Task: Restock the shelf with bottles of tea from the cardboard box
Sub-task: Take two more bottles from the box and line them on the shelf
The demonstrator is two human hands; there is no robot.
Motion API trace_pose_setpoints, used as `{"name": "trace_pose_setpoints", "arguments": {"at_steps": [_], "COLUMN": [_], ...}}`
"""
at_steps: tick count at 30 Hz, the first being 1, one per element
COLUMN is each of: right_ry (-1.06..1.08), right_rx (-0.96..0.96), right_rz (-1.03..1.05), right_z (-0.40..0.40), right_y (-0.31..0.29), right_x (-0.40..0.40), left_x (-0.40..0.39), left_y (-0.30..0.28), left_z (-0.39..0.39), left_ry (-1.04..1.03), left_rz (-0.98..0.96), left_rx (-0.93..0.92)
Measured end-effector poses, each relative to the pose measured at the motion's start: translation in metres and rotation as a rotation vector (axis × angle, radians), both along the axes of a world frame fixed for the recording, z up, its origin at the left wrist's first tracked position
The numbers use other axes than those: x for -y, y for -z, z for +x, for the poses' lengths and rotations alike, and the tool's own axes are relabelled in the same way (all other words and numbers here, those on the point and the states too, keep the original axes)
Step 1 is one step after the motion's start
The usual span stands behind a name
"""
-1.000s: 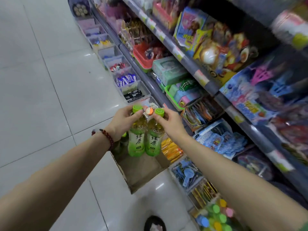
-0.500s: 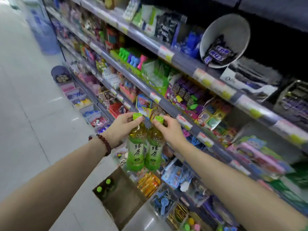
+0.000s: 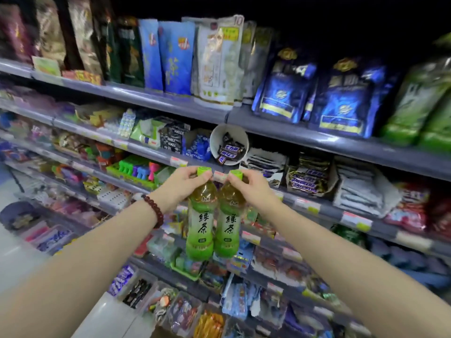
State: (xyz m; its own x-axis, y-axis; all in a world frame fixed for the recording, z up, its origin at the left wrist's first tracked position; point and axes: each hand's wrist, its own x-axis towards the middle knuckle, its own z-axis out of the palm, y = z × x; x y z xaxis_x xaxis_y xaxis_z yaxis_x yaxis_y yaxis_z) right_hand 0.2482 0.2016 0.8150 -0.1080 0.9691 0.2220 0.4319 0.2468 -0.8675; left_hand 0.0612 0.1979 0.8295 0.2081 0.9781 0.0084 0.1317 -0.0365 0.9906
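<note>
Head view: our left hand (image 3: pixel 179 185) pinches the neck of the left tea bottle (image 3: pixel 201 220) just below its green cap. Our right hand (image 3: pixel 251 189) pinches the neck of the right tea bottle (image 3: pixel 229 222) likewise. Both bottles hang upright, sides touching, in the air before the candy shelf (image 3: pixel 317 206). A bead bracelet (image 3: pixel 153 209) circles our left wrist. The cardboard box is out of frame.

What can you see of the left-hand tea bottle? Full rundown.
The left tea bottle is clear plastic with amber tea, a lime-green cap and a white-to-green label bearing two dark characters. It hangs upright in mid-air before the shelves, held only at the neck by the left hand, whose fingers pinch just under the cap. Its side touches the right tea bottle.
</note>
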Motion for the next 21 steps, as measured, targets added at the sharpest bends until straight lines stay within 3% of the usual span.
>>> {"name": "trace_pose_setpoints", "arguments": {"at_steps": [13,21], "right_ry": [0.354,0.497], "right_rx": [0.057,0.128], "right_rz": [0.137,0.268], "right_z": [0.128,0.197], "right_y": [-0.096,-0.147], "right_x": [0.071,0.109], "left_x": [0.003,0.022], "left_y": [-0.079,-0.128], "left_z": [0.138,0.222], "left_ry": [0.311,0.368], "left_rz": [0.229,0.418], "left_rx": [0.059,0.155]}}
